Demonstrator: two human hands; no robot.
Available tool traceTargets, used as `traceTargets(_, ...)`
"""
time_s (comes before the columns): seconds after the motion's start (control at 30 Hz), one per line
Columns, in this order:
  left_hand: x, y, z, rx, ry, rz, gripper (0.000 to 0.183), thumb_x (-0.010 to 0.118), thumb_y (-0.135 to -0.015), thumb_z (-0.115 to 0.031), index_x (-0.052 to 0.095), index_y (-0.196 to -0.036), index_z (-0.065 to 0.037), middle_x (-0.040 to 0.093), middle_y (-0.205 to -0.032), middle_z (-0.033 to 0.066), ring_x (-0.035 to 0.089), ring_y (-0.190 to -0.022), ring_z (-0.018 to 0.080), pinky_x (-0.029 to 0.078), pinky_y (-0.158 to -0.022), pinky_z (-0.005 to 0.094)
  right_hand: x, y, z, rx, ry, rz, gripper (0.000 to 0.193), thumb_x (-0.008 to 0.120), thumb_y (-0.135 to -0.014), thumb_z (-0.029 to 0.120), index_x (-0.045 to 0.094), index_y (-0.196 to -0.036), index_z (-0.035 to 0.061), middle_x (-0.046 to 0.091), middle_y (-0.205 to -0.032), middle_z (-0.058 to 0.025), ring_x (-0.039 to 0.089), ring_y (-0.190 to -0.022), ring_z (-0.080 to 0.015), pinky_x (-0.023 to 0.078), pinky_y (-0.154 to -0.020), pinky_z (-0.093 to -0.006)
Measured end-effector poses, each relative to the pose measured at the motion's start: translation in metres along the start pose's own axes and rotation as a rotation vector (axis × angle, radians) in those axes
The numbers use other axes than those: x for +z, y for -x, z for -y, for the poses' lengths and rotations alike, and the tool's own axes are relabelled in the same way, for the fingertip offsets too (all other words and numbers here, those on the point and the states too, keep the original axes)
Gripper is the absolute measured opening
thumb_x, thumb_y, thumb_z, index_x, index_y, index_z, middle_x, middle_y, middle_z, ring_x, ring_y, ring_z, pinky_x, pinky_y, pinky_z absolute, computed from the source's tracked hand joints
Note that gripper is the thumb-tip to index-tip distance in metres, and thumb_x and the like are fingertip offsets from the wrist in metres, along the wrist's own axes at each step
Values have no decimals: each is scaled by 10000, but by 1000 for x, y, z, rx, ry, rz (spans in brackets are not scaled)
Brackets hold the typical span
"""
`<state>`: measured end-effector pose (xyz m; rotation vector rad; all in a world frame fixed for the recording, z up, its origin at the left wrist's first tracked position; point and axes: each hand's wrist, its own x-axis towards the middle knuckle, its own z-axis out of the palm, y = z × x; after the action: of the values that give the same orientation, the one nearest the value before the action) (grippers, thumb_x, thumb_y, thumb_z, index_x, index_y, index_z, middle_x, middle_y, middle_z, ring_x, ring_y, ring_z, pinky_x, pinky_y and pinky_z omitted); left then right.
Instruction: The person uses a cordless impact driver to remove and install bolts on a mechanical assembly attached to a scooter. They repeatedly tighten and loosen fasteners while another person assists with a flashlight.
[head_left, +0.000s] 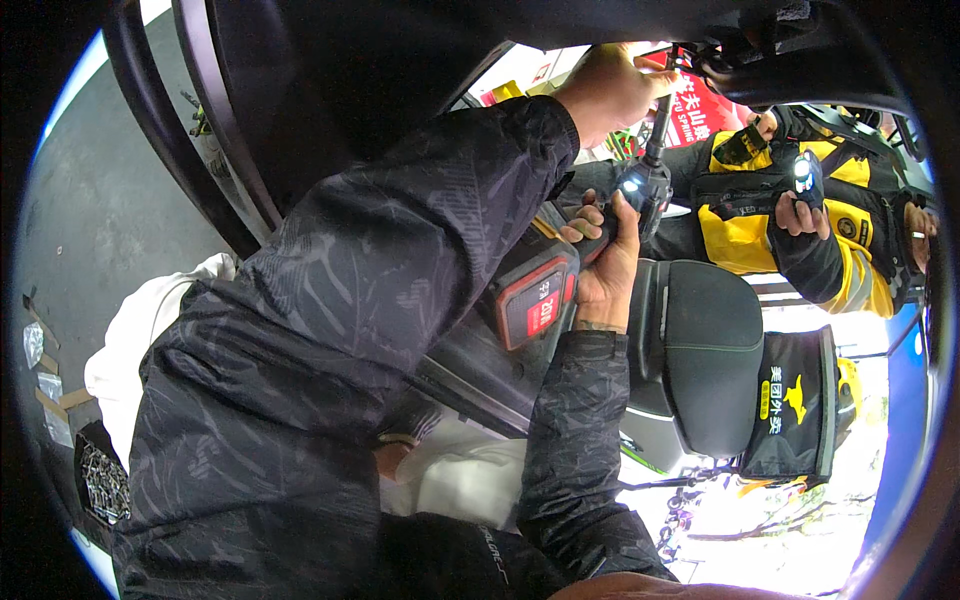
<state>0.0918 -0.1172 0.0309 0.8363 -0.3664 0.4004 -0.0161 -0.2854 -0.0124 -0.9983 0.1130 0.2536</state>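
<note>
My right hand [612,265] wraps round the handle of a cordless impact wrench [652,185]. A small light shines on the tool's head, and its red and black battery pack [533,305] hangs below my fingers. From the head, a long dark extension bar [661,130] runs up toward a dark vehicle part [800,70]. At the bar's far end, the fingers of my left hand [615,90] close round it, near the black parts above. Exactly what the bar's tip meets is too dark to make out.
A black scooter seat [710,315] lies right of my right wrist, with a black bag [795,405] behind it. A person in a yellow and black jacket [740,235] stands close by, holding a lit device [806,175]. A box of small metal parts [103,480] sits on the grey floor [100,200].
</note>
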Motion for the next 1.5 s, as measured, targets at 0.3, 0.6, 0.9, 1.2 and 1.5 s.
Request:
traceTargets(0.3,1,1,3,46,-134,-14,378,746,-954,-274,697,-982,100,738,-788,168,726,-677,178,568,-566,309,-4,-1,1,9,-51,4,313,685,-981,292,606,-1122,24,577,-770,16,551,-630,-90,474,-646,-305)
traceTargets(0.6,4,-5,11,47,-214,-12,424,731,-964,-311,707,-977,112,725,-750,157,719,-657,191,564,-579,310,-3,-1,-2,-21,-9,2,340,682,-978,299,592,-1157,25,561,-771,20,548,-630,-92,468,-645,-302)
traceTargets(0.9,7,-4,12,-3,115,96,457,691,-982,-160,552,-1356,63,723,-1134,152,737,-946,184,643,-763,311,-1,0,-2,-126,101,-59,273,672,-965,255,618,-1104,28,554,-777,14,516,-638,-89,467,-646,-300)
traceTargets(1.2,2,-6,5,24,-68,87,357,699,-978,-178,655,-1229,72,711,-1174,155,731,-916,183,630,-704,292,4,-3,-3,-123,99,-86,345,671,-1001,316,611,-1181,27,539,-767,23,510,-643,-78,457,-645,-292)
traceTargets(1.5,3,-4,9,-27,28,60,584,736,-950,-206,528,-1437,40,709,-1174,113,700,-973,151,601,-716,273,-2,-6,-6,-139,110,-20,368,678,-987,307,600,-1199,17,554,-792,24,528,-679,-91,466,-665,-300)
